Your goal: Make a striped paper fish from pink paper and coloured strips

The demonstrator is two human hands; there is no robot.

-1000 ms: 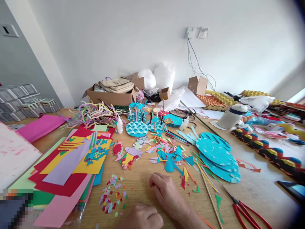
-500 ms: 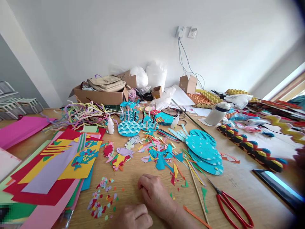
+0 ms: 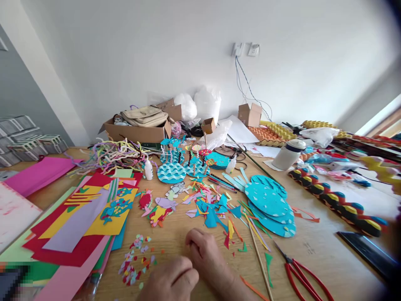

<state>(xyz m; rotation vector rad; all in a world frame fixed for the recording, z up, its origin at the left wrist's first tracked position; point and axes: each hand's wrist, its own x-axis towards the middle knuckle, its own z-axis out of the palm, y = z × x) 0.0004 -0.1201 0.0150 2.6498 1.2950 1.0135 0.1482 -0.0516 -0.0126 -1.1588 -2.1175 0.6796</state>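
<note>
My left hand is curled at the bottom centre, and my right hand rests on the wood just beyond it, also curled. Whatever either hand may hold is hidden by the fingers. Small round paper bits lie left of my hands. Above them are a red paper crab and a purple paper fish. Coloured scraps spread ahead of my right hand. A wooden stick and red-handled scissors lie to its right.
Stacked coloured sheets cover the left side. Blue paper ovals, glue bottles and a white cup stand or lie farther back. A dark-framed device lies at right; a cardboard box sits near the wall.
My left hand has moved slightly up, closer to my right hand, and both remain curled. The whole view has shifted a little, with the table's things appearing lower and to the right.
</note>
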